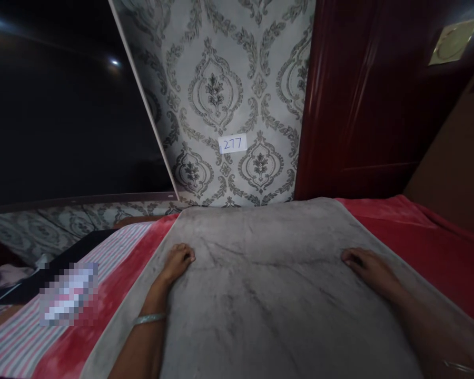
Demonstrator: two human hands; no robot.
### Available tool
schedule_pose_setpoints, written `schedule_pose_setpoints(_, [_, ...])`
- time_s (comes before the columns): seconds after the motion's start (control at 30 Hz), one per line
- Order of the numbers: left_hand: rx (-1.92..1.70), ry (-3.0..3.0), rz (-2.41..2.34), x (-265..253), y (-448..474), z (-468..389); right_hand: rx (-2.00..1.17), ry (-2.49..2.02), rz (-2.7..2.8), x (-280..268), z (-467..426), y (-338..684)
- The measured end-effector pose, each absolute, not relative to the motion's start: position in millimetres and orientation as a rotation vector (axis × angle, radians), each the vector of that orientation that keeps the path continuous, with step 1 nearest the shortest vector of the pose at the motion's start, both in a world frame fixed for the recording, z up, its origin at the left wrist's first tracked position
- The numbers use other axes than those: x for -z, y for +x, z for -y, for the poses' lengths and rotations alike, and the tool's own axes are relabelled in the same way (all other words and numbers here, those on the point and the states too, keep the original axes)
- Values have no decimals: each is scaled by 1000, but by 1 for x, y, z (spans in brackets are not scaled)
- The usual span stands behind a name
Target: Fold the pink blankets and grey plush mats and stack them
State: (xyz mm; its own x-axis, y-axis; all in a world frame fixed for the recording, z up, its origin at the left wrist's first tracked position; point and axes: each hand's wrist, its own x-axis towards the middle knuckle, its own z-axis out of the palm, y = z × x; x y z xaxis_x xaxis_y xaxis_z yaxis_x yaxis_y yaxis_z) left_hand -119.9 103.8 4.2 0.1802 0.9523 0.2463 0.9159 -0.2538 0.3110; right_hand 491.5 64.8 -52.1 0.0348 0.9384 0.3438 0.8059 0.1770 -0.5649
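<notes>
A grey plush blanket lies spread out in front of me, with shallow creases running across its middle. My left hand is on its left part, the fingers curled closed at the cloth. Opposite, my right hand is at the right part, its thumb and fingers bent together against the fabric. A crease stretches between the two hands. The fingertips are partly hidden, but both hands appear to pinch the blanket. A band circles my left wrist.
Beneath the blanket are red cloth and striped cloth. A blurred patch covers something at the left. Behind stand a large dark screen, a patterned wall with a "277" label, and dark red wood panelling.
</notes>
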Motion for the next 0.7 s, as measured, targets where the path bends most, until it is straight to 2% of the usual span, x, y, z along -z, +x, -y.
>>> schedule_pose_setpoints(0.2, [-682,2341,-1713,-10,-118,-95,-171,-1682,1784,54,-65,487])
schedule_pose_setpoints(0.47, [-473,2428,-1783,-11,-116,-116,-100,-1852,1855,27,-58,464])
schedule_pose_setpoints(0.7, [-837,2634,-1761,-23,-112,-110,37,-1720,1684,21,-53,460])
